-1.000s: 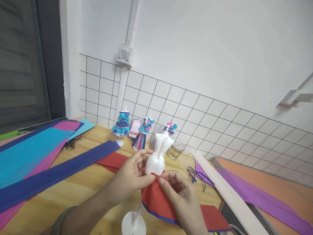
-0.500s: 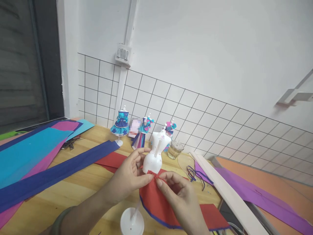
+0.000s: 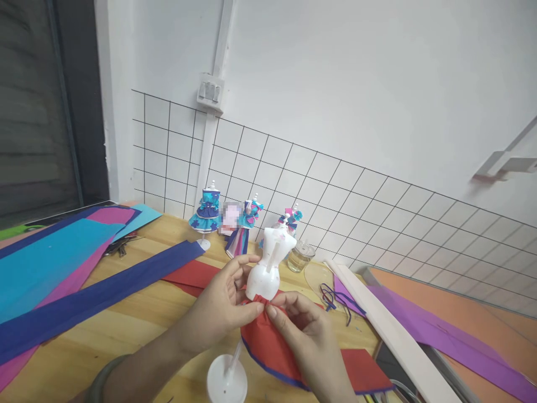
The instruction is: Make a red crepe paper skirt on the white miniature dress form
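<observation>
A small white dress form (image 3: 263,277) tilts over the table on a thin rod with a round white base (image 3: 227,380). Red fabric (image 3: 268,341) with a blue edge is gathered at its lower hip and hangs below. My left hand (image 3: 229,296) reaches round the form's left side, its thumb pressing the gathered top edge of the red fabric. My right hand (image 3: 304,330) pinches the same edge between thumb and forefinger, right beside the left thumb. The left fingertips behind the form are partly hidden.
Dressed mini forms (image 3: 207,212) stand by the wall grid, near a glass of liquid (image 3: 300,256). Long blue (image 3: 104,288), turquoise (image 3: 54,263) and red strips lie left and behind. A pale bar (image 3: 390,330), purple sheet (image 3: 453,336) and blue cords (image 3: 335,296) lie right.
The dress form has tilted slightly, its top shifting a little to the right. Both hands keep their hold on the red fabric's gathered edge.
</observation>
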A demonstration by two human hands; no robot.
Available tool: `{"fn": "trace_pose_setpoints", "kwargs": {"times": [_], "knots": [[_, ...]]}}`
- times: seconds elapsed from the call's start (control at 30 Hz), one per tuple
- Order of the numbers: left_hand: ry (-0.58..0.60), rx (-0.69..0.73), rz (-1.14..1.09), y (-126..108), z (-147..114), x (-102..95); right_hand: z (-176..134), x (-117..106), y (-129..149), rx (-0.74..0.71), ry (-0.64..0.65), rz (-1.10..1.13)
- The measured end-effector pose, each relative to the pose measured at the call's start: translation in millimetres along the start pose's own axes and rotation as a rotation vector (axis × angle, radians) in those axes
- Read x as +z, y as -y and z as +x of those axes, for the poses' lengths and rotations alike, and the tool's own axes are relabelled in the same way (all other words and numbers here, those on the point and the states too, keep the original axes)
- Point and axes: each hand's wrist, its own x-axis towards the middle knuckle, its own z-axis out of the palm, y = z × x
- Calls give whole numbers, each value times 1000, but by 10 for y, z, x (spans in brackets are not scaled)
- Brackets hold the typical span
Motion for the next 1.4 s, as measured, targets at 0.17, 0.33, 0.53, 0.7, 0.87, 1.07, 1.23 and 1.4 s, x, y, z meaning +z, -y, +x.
{"fn": "trace_pose_setpoints", "kwargs": {"times": [0.17,0.33,0.53,0.7,0.87,1.07,1.23,1.4], "knots": [[3,-14,-35,-9,-1,7,0,-2,-27,-14,-8,22],[7,-24,-59,-4,3,6,-6,-10,-21,-21,-7,11],[34,-2,-77,44,11,-31,2,5,-3,-35,-43,-42],[-1,-29,-48,51,14,-30,-5,33,13,-34,-46,-99],[-63,-85,-5,-4,21,-20,0,15,-14,-91,-25,-240],[-263,-171,-13,-54,76,-94,-51,-61,-34,-592,-98,-800],[-304,-188,-83,-34,111,-147,-69,84,7,-969,18,-1108],[-337,-205,-82,-2,105,-123,-50,230,-80,-1154,-121,-1147]]}}
